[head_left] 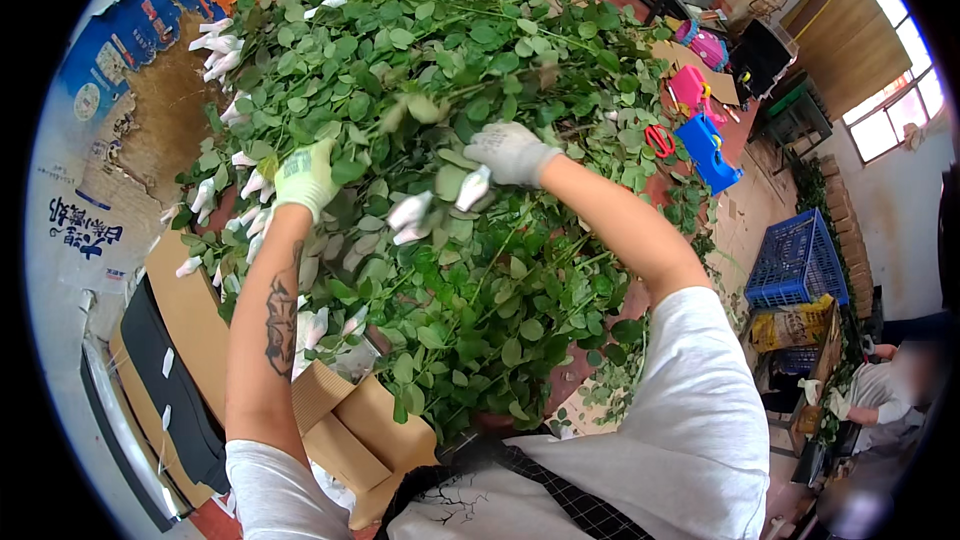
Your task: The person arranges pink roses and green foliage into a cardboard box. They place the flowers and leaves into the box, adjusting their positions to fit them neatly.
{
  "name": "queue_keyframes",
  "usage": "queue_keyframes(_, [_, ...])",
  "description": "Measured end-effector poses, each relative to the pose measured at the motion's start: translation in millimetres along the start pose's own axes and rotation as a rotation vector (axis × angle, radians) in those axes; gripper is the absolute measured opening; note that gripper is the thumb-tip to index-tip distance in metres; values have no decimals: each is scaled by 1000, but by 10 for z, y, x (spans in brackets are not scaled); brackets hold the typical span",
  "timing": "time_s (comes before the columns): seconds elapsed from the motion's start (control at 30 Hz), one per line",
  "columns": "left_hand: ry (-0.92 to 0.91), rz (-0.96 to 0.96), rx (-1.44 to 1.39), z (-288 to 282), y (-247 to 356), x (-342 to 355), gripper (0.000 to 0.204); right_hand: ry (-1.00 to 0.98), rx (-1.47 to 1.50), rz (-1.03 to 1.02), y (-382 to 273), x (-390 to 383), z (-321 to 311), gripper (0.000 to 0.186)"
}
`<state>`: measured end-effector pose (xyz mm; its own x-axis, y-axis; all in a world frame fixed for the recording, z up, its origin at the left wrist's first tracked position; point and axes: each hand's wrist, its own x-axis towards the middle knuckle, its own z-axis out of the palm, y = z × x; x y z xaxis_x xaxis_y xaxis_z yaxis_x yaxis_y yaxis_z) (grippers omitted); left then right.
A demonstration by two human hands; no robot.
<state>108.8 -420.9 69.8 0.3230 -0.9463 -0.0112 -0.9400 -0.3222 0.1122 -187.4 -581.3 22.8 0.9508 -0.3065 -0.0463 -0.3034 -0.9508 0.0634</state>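
Observation:
A large heap of leafy rose stems (500,310) lies in front of me, many with their buds in white sleeves. My left hand (306,180), in a pale yellow-green glove, is at the heap's left side, close to several sleeved buds (256,183). Its fingers look curled, partly hidden by leaves. Over the middle of the heap is my right hand (510,153), in a greyish-white glove, fingers bent inward; what they grip is hidden. Just below it sits a sleeved rose bud (473,188), with two more sleeved buds (409,217) to its left. Leaves between the hands are blurred.
An open cardboard box (345,435) stands near me at lower left. Red-handled scissors (660,141), a blue plastic tool (708,154) and a pink one (690,90) lie right of the heap. Farther right are a blue crate (798,262) and another person (885,390).

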Motion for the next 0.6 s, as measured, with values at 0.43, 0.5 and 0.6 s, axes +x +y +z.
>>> queue_keyframes(0.43, [9,-73,42,-431,-849,35,44,1284,-260,409,1882,-1215,-877,51])
queue_keyframes(0.5, [55,-22,108,-414,-767,-74,52,1240,-693,659,1726,-1205,-1736,55])
queue_keyframes(0.6, [86,94,-61,-180,-674,-364,82,412,-2330,1240,1593,-1060,-2405,48])
